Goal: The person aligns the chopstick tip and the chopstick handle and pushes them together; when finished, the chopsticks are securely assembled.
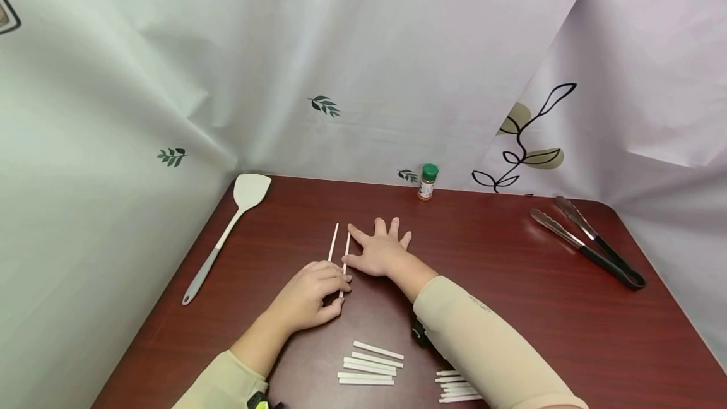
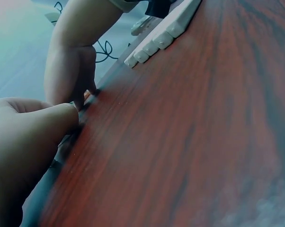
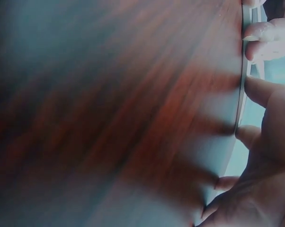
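Two slim white sticks lie nearly parallel on the dark red table, both running away from the person. My left hand (image 1: pixel 312 295) has its fingers curved over the near part of the right-hand stick (image 1: pixel 347 245), its thumb at that stick's near end. The left-hand stick (image 1: pixel 333 242) runs under the left hand's fingers, which hide its near end. My right hand (image 1: pixel 380 251) lies with fingers spread on the table, thumb and index fingertip against the right-hand stick. In the right wrist view, fingertips of both hands line up along the stick (image 3: pixel 243 90).
Closer to the person lie two groups of white sticks (image 1: pixel 369 368), (image 1: pixel 457 390), the right one partly under the right sleeve. A white spatula (image 1: pixel 230 226) lies at the left, metal tongs (image 1: pixel 591 245) at the right. A green-capped spice jar (image 1: pixel 427 183) stands by the back curtain.
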`<state>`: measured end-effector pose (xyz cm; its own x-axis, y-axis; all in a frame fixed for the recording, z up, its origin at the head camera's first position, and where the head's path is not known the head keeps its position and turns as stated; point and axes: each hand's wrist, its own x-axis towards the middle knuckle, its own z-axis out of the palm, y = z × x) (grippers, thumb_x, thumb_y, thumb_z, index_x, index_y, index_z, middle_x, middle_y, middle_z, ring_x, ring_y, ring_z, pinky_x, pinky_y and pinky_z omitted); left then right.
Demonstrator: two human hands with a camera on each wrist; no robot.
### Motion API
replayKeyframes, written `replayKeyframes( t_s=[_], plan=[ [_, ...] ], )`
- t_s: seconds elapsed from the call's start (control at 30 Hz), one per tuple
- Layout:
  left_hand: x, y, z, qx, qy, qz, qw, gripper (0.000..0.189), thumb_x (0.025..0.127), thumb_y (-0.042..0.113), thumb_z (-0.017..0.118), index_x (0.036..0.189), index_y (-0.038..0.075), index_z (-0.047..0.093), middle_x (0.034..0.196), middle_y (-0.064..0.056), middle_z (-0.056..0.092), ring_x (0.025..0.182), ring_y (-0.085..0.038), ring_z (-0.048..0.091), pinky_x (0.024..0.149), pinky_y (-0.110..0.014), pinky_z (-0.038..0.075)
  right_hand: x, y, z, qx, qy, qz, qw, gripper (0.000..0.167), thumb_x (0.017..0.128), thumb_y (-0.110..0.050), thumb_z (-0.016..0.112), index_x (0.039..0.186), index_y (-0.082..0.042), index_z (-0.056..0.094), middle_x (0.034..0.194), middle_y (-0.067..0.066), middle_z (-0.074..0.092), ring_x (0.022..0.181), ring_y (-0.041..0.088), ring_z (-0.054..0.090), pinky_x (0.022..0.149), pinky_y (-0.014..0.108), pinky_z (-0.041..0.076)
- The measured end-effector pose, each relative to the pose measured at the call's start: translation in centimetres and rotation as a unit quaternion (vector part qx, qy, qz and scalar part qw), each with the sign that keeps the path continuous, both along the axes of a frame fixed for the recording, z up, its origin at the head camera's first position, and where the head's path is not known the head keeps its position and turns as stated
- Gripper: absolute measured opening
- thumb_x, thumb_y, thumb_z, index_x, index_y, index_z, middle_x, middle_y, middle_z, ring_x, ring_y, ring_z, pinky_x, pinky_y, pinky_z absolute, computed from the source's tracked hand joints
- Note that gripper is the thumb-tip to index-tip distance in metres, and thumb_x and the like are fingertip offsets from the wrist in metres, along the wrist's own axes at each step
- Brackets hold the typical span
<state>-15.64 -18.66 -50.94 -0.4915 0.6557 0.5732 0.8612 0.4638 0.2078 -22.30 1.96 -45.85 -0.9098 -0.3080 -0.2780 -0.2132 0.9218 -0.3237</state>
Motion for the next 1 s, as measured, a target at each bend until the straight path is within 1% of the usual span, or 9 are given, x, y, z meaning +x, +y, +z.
replayKeyframes(
  t_s=[0.13,0.3,0.4,0.5,0.63,0.77,0.9,1.0],
  plan=[
    [-0.1,0.2,-0.2,0.005,-0.001,-0.006,1.0000,0.015,0.080,0.010,0.074,0.095,0.014,0.077,0.106,0.002,0.075,0.104,-0.018,0.068,0.094,-0.041,0.054,0.1,0.0,0.0,0.004,-0.003,-0.006,1.0000,0.077,0.097,-0.072,0.057,0.166,-0.050,0.030,0.173,0.023,0.013,0.157,0.058,-0.006,0.116,0.082,0.004],
    [-0.2,0.2,-0.4,0.005,0.014,-0.002,0.9999,0.016,0.080,0.011,0.074,0.094,0.016,0.077,0.105,0.004,0.074,0.102,-0.017,0.068,0.089,-0.041,0.054,0.2,0.2,0.0,0.010,-0.001,-0.004,0.9999,0.076,0.098,-0.072,0.055,0.166,-0.050,0.029,0.174,0.022,0.013,0.157,0.057,-0.006,0.117,0.081,0.005],
    [-0.2,0.2,-0.4,0.005,0.017,0.007,0.9998,0.017,0.080,0.012,0.073,0.095,0.017,0.077,0.109,0.004,0.074,0.103,-0.017,0.067,0.087,-0.041,0.053,0.2,0.4,-0.1,0.005,0.001,0.004,1.0000,0.078,0.098,-0.073,0.055,0.167,-0.049,0.028,0.174,0.021,0.013,0.158,0.056,-0.006,0.118,0.079,0.004],
    [-0.2,0.1,-0.3,0.004,0.014,0.012,0.9998,0.018,0.081,0.014,0.074,0.098,0.017,0.078,0.115,0.003,0.074,0.107,-0.019,0.068,0.088,-0.042,0.053,0.3,0.9,-0.1,-0.006,0.000,0.016,0.9998,0.081,0.097,-0.071,0.058,0.168,-0.047,0.028,0.175,0.021,0.014,0.159,0.054,-0.004,0.119,0.078,0.005],
    [-0.1,0.1,0.0,0.007,0.011,0.016,0.9998,0.019,0.083,0.015,0.076,0.101,0.017,0.078,0.119,0.000,0.074,0.110,-0.020,0.068,0.088,-0.043,0.053,0.4,2.2,0.2,-0.026,-0.003,0.038,0.9989,0.083,0.096,-0.065,0.064,0.168,-0.041,0.031,0.175,0.019,0.018,0.160,0.051,0.001,0.120,0.076,0.007],
    [0.0,0.3,0.2,0.011,0.009,0.014,0.9998,0.018,0.084,0.016,0.078,0.102,0.016,0.079,0.118,0.000,0.074,0.110,-0.019,0.068,0.088,-0.043,0.053,0.8,3.8,0.8,-0.037,-0.019,0.062,0.9972,0.078,0.098,-0.057,0.067,0.167,-0.034,0.039,0.175,0.016,0.022,0.160,0.050,0.006,0.118,0.079,0.012],
    [0.3,0.5,0.2,0.021,0.009,0.012,0.9997,0.025,0.082,0.026,0.085,0.104,0.016,0.078,0.121,-0.001,0.074,0.112,-0.019,0.068,0.090,-0.044,0.053,1.5,5.5,1.4,-0.039,-0.031,0.080,0.9956,0.071,0.099,-0.050,0.069,0.163,-0.027,0.048,0.173,0.017,0.027,0.158,0.052,0.012,0.115,0.081,0.018],
    [0.7,0.8,0.2,0.035,0.011,0.004,0.9993,0.031,0.080,0.031,0.088,0.106,0.018,0.078,0.124,-0.002,0.073,0.113,-0.018,0.068,0.091,-0.045,0.052,2.2,6.9,1.8,-0.034,-0.035,0.089,0.9948,0.070,0.099,-0.048,0.070,0.161,-0.024,0.050,0.171,0.020,0.030,0.157,0.052,0.017,0.117,0.078,0.022]
  ],
)
